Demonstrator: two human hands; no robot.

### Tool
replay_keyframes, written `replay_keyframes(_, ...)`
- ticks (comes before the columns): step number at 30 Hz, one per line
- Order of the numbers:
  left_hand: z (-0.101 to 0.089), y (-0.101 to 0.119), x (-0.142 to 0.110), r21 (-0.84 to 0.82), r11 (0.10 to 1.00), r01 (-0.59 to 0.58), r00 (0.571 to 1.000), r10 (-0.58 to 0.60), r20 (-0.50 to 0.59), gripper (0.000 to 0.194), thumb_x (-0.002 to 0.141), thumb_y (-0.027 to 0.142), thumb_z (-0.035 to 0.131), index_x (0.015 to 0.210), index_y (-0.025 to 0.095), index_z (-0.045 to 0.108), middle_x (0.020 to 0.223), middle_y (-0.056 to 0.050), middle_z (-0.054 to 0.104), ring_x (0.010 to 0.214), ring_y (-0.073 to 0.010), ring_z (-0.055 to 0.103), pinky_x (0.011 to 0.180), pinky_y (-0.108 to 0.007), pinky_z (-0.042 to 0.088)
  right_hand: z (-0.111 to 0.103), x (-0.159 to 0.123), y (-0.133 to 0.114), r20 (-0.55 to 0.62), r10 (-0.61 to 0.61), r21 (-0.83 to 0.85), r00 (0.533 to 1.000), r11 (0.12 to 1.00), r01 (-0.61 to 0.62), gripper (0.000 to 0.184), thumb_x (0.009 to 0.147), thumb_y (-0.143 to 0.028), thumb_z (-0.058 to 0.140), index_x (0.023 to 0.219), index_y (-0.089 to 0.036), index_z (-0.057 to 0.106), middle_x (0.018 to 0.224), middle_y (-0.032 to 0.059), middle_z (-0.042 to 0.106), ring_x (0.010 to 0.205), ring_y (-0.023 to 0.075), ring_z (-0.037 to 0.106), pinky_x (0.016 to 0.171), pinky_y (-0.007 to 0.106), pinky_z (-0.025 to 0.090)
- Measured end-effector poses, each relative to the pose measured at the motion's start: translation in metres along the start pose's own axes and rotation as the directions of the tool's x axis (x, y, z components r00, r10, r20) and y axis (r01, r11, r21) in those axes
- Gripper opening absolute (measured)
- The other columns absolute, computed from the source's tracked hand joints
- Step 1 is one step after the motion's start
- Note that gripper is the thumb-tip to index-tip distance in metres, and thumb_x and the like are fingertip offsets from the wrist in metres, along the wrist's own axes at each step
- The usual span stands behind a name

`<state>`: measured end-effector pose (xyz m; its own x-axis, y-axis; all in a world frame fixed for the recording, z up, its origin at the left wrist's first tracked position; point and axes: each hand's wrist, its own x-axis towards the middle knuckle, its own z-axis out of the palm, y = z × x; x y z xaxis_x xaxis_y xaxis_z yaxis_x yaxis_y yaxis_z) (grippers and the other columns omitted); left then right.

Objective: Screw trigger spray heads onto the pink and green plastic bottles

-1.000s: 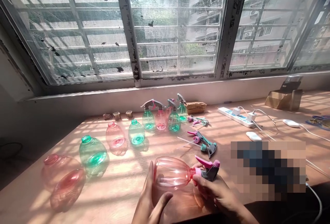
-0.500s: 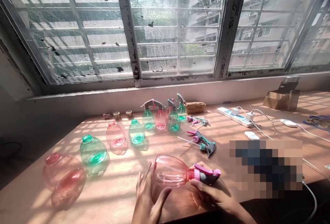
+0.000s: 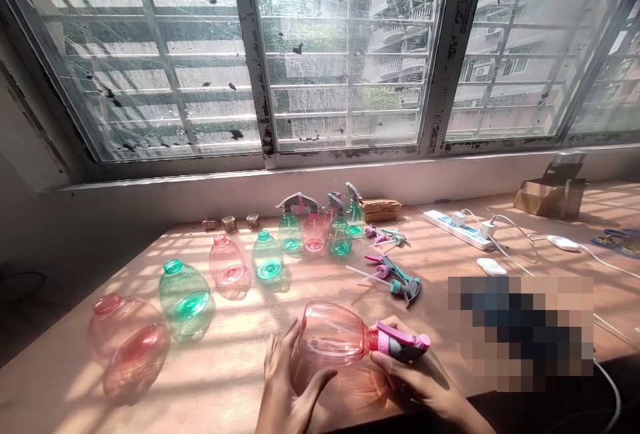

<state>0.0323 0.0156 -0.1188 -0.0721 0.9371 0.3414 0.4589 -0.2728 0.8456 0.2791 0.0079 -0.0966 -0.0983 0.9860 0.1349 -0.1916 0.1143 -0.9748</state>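
A clear pink spray bottle [image 3: 335,333] lies sideways above the table, its base to the left. On its neck sits a pink and grey trigger sprayer [image 3: 403,342]. My right hand [image 3: 415,374] grips the sprayer's collar, thumb in front and the other fingers mostly hidden behind. Around the bottle's base my left hand [image 3: 295,374] is spread, thumb apart from the fingers; whether it touches the plastic I cannot tell. Beyond the bottle lie loose trigger sprayers [image 3: 400,284] with thin tubes.
Open bottles without sprayers, a pink one [image 3: 127,347] and a green one [image 3: 185,301] among them, line the left side. Several bottles with sprayers [image 3: 314,231] stand near the window. A power strip [image 3: 457,229], a cardboard box [image 3: 550,195] and a blurred dark patch [image 3: 525,331] are on the right.
The view has shifted slightly, so most things appear a little further right. Both hands and the pink spray bottle keep nearly the same pose.
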Motion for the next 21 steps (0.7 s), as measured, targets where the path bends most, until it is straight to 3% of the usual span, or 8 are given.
replay_keyframes(3, -0.001, -0.001, -0.001, -0.064, 0.995, 0.078, 0.996, -0.075, 0.047, 0.054, 0.092, 0.059, 0.066, 0.135, 0.027, 0.062, 0.141, -0.012, 0.069, 0.138, -0.0368, 0.060, 0.118, -0.055, 0.045, -0.002, 0.001, -0.001, 0.054, -0.062, -0.086, 0.997, 0.994, 0.067, 0.036, 0.082, -0.056, 0.083, 0.093, -0.023, 0.074, 0.085, 0.0006, 0.067, 0.081, 0.0227, 0.061, 0.076, 0.033, 0.050)
replay_keyframes(5, 0.000, 0.000, 0.000, -0.078, 0.995, 0.053, 0.997, -0.049, 0.061, 0.054, 0.095, 0.059, 0.062, 0.139, 0.027, 0.060, 0.144, -0.011, 0.067, 0.141, -0.0350, 0.058, 0.118, -0.052, 0.045, -0.005, 0.001, 0.005, 0.036, -0.044, -0.111, 0.998, 0.993, 0.048, 0.037, 0.082, -0.058, 0.083, 0.092, -0.023, 0.074, 0.082, 0.0004, 0.067, 0.076, 0.0213, 0.060, 0.074, 0.033, 0.050)
replay_keyframes(8, -0.001, 0.003, 0.001, -0.036, 0.998, -0.055, 0.998, 0.056, 0.028, 0.055, 0.097, 0.050, 0.062, 0.148, 0.034, 0.054, 0.158, -0.006, 0.056, 0.151, -0.0313, 0.046, 0.124, -0.050, 0.037, -0.007, 0.001, 0.018, -0.041, 0.104, -0.082, 0.994, 0.991, -0.107, 0.040, 0.082, -0.061, 0.080, 0.083, -0.022, 0.074, 0.061, -0.0039, 0.056, 0.057, 0.0160, 0.049, 0.058, 0.030, 0.046)
replay_keyframes(11, -0.002, 0.004, 0.001, 0.012, 0.997, -0.077, 0.997, 0.077, 0.026, 0.054, 0.096, 0.043, 0.065, 0.148, 0.037, 0.053, 0.152, -0.005, 0.061, 0.144, -0.0304, 0.054, 0.120, -0.049, 0.042, -0.006, 0.001, 0.023, -0.094, 0.199, -0.031, 0.976, 0.979, -0.202, 0.046, 0.079, -0.065, 0.081, 0.072, -0.021, 0.073, 0.055, -0.0042, 0.051, 0.053, 0.0150, 0.045, 0.054, 0.030, 0.044)
replay_keyframes(14, -0.003, 0.002, -0.001, 0.036, 0.998, -0.048, 0.997, 0.045, 0.068, 0.064, 0.090, 0.049, 0.072, 0.149, 0.034, 0.052, 0.147, -0.007, 0.064, 0.141, -0.0336, 0.056, 0.118, -0.051, 0.044, -0.002, 0.001, 0.014, -0.086, 0.057, -0.027, 0.995, 0.998, -0.059, 0.038, 0.080, -0.059, 0.083, 0.080, -0.022, 0.075, 0.074, -0.0004, 0.064, 0.071, 0.0192, 0.058, 0.072, 0.032, 0.051)
replay_keyframes(17, -0.002, 0.001, -0.002, -0.033, 0.999, 0.042, 0.998, -0.040, 0.049, 0.058, 0.093, 0.059, 0.065, 0.142, 0.028, 0.059, 0.142, -0.012, 0.068, 0.138, -0.0353, 0.059, 0.115, -0.051, 0.047, 0.001, 0.000, 0.001, -0.025, -0.073, -0.083, 0.997, 0.994, 0.071, 0.029, 0.084, -0.051, 0.083, 0.090, -0.024, 0.076, 0.086, 0.0002, 0.069, 0.084, 0.0218, 0.063, 0.080, 0.032, 0.051)
replay_keyframes(21, 0.000, 0.003, 0.000, -0.115, 0.993, 0.030, 0.999, -0.028, 0.019, 0.052, 0.098, 0.057, 0.057, 0.139, 0.026, 0.062, 0.147, -0.013, 0.064, 0.142, -0.0344, 0.056, 0.120, -0.051, 0.043, -0.001, -0.001, 0.006, -0.035, -0.010, -0.058, 0.999, 0.998, 0.008, 0.026, 0.085, -0.048, 0.084, 0.089, -0.023, 0.077, 0.081, 0.0006, 0.070, 0.078, 0.0211, 0.064, 0.076, 0.032, 0.051)
